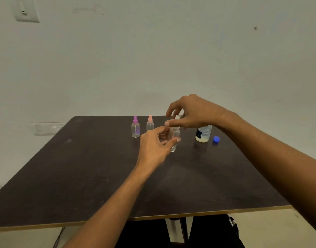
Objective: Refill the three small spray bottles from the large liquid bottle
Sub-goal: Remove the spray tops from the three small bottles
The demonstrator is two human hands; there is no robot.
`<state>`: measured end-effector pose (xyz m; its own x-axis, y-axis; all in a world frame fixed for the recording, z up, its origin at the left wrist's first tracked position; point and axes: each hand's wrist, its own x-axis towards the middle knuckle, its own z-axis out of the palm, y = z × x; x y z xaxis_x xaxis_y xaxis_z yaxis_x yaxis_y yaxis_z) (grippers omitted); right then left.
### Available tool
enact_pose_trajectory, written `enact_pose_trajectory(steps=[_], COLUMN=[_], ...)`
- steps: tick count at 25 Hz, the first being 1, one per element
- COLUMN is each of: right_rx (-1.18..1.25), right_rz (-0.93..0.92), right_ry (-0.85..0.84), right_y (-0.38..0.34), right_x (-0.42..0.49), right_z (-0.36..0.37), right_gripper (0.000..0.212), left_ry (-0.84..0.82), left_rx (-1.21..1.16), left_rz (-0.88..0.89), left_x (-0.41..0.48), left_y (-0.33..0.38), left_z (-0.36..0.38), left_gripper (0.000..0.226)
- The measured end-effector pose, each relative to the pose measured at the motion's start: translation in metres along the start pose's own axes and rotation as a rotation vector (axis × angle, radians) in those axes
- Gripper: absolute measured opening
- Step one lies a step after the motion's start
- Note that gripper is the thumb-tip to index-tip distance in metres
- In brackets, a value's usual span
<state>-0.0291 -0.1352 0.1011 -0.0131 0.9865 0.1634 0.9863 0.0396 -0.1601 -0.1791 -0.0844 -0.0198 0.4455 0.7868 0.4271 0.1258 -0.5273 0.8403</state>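
A clear small spray bottle with a white top (174, 138) stands on the dark table (92, 167). My left hand (154, 149) grips its body between thumb and fingers. My right hand (191, 111) pinches its white spray top from above. Two more small spray bottles stand to the left at the back: one with a purple top (135, 127) and one with a pink top (150, 122). The large liquid bottle (203, 133) stands to the right, its upper part hidden behind my right hand. Its blue cap (216, 139) lies on the table beside it.
The wall stands close behind the table's far edge. A socket plate (46, 128) sits on the wall at the left, level with the tabletop. The table's pale front edge (171, 216) runs across the bottom, with a white table leg below it.
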Motion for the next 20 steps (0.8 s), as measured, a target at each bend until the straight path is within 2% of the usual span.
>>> enact_pose_trajectory(steps=[2,6,9,11,14,18,20], right_rx=[-0.007,-0.058,-0.066,-0.046,0.012,0.021,-0.021], right_rz=[0.070,-0.019,-0.064,-0.074,0.019,-0.007,-0.047], right_ry=[0.003,-0.116,-0.178,-0.136,-0.070,-0.104,-0.098], right_y=[-0.002,-0.004,-0.004,-0.002,0.001,0.001,0.002], right_x=[0.000,-0.003,-0.004,-0.003,0.000,-0.001,-0.001], right_z=[0.002,-0.004,-0.004,-0.001,0.003,0.001,-0.003], right_gripper=[0.034,0.007,0.024,0.025,0.032,0.014,0.015], left_ry=[-0.003,-0.021,-0.023,-0.012,0.000,-0.007,0.002], left_rx=[0.002,0.001,-0.010,-0.011,-0.010,0.004,0.004], left_rz=[0.000,-0.008,-0.011,-0.013,-0.026,0.003,0.002], left_x=[0.000,-0.001,-0.001,-0.001,-0.002,0.000,0.000], left_y=[-0.001,-0.003,-0.004,-0.005,-0.006,-0.010,-0.013], left_z=[0.001,0.001,0.001,0.002,0.002,0.001,0.001], left_gripper=[0.051,0.048,0.041,0.043,0.051,0.053,0.053])
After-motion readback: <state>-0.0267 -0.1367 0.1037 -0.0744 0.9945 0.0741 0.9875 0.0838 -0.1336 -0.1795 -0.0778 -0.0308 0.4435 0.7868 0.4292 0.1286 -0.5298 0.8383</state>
